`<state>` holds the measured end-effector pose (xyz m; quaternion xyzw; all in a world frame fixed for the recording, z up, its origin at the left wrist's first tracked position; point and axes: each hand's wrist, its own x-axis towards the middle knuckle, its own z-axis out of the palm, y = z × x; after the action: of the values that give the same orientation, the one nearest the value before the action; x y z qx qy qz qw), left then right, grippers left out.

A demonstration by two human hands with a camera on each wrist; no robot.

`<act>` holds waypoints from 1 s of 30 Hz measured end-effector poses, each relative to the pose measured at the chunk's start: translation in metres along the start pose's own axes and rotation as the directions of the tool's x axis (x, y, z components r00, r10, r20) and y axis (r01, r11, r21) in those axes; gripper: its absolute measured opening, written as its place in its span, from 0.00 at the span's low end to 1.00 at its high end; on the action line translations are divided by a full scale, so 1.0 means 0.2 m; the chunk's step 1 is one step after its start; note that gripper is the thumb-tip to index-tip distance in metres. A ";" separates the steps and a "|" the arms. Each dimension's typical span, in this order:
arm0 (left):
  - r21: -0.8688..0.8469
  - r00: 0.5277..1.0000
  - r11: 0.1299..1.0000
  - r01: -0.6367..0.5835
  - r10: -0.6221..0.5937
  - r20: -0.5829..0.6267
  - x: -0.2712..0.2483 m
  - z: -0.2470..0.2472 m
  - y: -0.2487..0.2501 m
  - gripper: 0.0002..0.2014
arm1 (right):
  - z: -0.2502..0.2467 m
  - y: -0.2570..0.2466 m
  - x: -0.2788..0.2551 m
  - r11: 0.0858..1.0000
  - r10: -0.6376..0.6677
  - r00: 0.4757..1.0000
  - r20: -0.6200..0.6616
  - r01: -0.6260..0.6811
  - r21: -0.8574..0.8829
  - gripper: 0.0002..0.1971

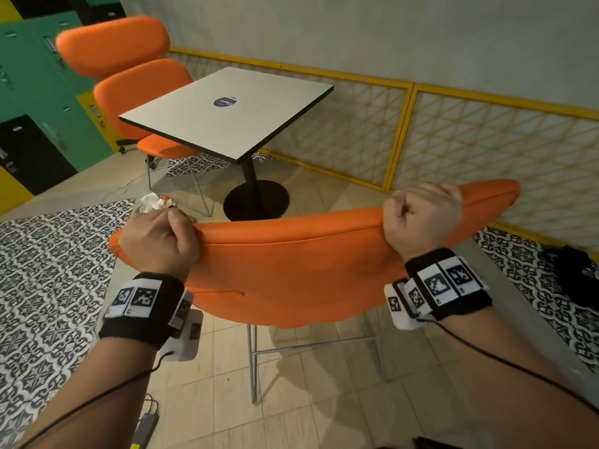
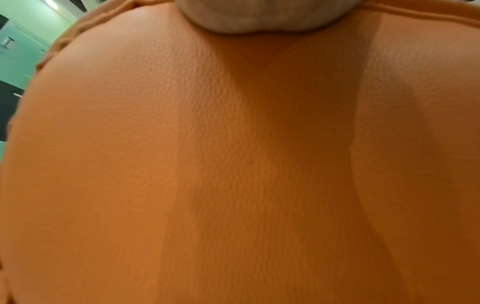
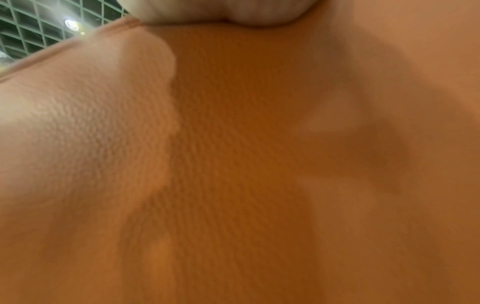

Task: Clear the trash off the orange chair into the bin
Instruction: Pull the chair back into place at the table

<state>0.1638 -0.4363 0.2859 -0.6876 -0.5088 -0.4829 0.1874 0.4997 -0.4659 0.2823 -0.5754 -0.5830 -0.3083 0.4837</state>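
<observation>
Trash [image 1: 155,202]: a small crumpled heap of whitish paper or wrapper with a touch of red and brown, peeking out just beyond the left hand [image 1: 158,241], past the top edge of the orange chair [image 1: 291,264]. Whether lying on the seat or on the floor beyond cannot be told, since the chair back hides the seat entirely. Lies forward and slightly left of the left hand, on the far side of the backrest; well apart from the right hand [image 1: 423,218]. No clear long axis, only a loose clump.

Left hand curled over the left end of the backrest's top edge, fingers wrapped to the far side, thumb behind. Right hand likewise clamped on the right part of the same edge. Both wrist views filled with orange upholstery close up, with only a bit of palm at the top, which fits a grip on the backrest from behind.

Judged from this: left hand by far the nearer to the heap, so a reach over or around the left end of the backrest seems the short way, once that grip is let go. Alternatively, turning or pulling the chair to bring the seat into view.

No bin visible in any view.

Farther out: a square bench [image 1: 233,115] on a black pedestal, another orange chair [image 1: 136,92] behind it, green lockers [image 1: 35,92] at left.
</observation>
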 end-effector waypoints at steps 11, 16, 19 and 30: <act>0.020 0.999 0.999 0.039 -0.039 -0.021 -0.13 -0.02 -0.07 0.25 | -0.03 -0.01 -0.09 1.000 -0.008 1.000 0.004 0.008 0.021 0.18; 0.064 0.999 0.998 0.014 -0.011 -0.047 -0.05 0.06 0.02 0.22 | 0.07 0.09 0.01 0.999 -0.031 0.999 0.043 0.029 0.040 0.18; 0.103 0.998 0.993 0.058 -0.056 -0.024 -0.02 0.16 0.14 0.23 | 0.15 0.23 0.10 0.998 -0.034 0.997 0.072 0.030 0.050 0.18; 0.192 0.990 0.973 0.125 -0.111 -0.082 0.22 0.70 0.42 0.19 | 0.48 0.72 0.36 0.986 0.168 0.945 0.281 -0.157 -0.063 0.19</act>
<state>0.3041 -0.3437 0.2784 -0.6166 -0.5870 -0.4647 0.2433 0.6294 -0.3294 0.2876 -0.6693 -0.5910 -0.1928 0.4069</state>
